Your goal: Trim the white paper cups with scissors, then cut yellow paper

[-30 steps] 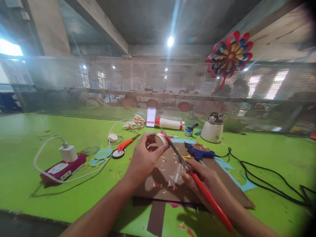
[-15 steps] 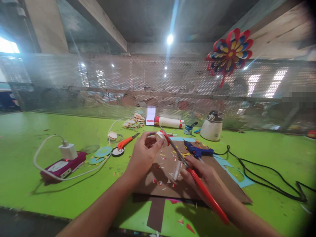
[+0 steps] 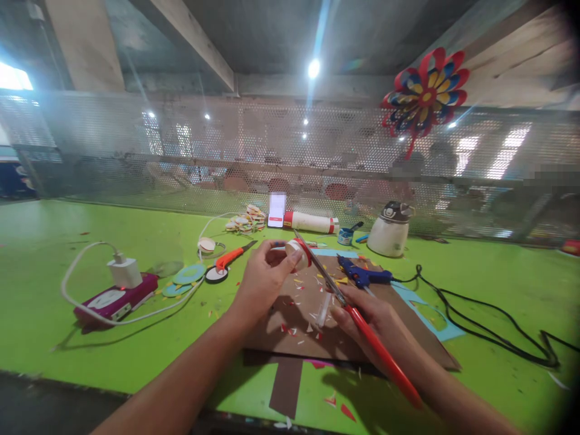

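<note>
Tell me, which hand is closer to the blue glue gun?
Right. The right hand, holding red scissors, sits just in front of the glue gun; the left hand, holding a white roll, is farther to its left.

A paper-craft workshop in an industrial hall is shown. A bright green worktable [image 3: 498, 284] is bounded by a perforated metal mesh screen [image 3: 226, 151] under bare grey ceiling beams [image 3: 199, 42], and a red, blue and yellow paper pinwheel [image 3: 426, 93] is hung on it. A brown card sheet [image 3: 294, 308] strewn with coloured paper snippets [image 3: 290, 330], a blue hot-glue gun [image 3: 362, 276], stacked paper discs [image 3: 247, 220] and long red-handled scissors [image 3: 380, 356] are seen there.
</note>
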`<state>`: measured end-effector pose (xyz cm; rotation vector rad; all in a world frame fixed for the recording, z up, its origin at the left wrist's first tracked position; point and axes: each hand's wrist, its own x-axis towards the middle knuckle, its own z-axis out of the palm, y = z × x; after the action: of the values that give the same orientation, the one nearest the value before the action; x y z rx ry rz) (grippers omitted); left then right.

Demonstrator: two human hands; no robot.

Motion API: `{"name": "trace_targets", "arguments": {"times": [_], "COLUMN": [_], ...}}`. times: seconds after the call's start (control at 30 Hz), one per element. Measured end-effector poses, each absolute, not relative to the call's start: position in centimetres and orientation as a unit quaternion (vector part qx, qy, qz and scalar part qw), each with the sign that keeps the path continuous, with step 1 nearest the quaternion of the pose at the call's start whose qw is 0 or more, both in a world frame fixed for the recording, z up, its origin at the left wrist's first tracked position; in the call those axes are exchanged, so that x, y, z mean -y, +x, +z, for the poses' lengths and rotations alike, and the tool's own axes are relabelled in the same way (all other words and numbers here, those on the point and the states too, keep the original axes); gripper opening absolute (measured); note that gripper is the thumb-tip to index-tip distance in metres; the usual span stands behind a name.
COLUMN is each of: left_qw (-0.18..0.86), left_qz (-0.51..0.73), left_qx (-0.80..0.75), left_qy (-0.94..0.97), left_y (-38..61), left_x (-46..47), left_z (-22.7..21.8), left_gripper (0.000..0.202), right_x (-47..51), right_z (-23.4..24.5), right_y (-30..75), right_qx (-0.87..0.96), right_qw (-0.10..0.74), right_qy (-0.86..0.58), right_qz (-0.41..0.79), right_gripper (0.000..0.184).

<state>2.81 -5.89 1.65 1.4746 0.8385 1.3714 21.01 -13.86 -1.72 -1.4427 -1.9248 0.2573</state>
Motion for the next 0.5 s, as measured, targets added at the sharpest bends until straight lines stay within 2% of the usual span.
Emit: {"name": "trace_targets", "arguments": {"times": [0.37, 0.5], "left_qw": [0.457, 0.485], "left_qz": [0.578, 0.587], "left_qx": [-0.334, -0.329], "left_qy": [0.588, 0.559], "left_y": [2.84, 2.71], "left_x": [5.67, 5.70], "left_z": [1.43, 1.70], "left_gripper": [0.025, 0.024], "right_x": [13.60, 13.80], "right_z": [-1.55, -1.39], "right_y": [20.93, 21.01], "right_qx": [0.742, 0.749], "right_qw": [0.355, 0.345], "right_qy": [-0.558, -0.553], "right_qz": [0.111, 0.115], "right_gripper": [0.035, 0.035]}}
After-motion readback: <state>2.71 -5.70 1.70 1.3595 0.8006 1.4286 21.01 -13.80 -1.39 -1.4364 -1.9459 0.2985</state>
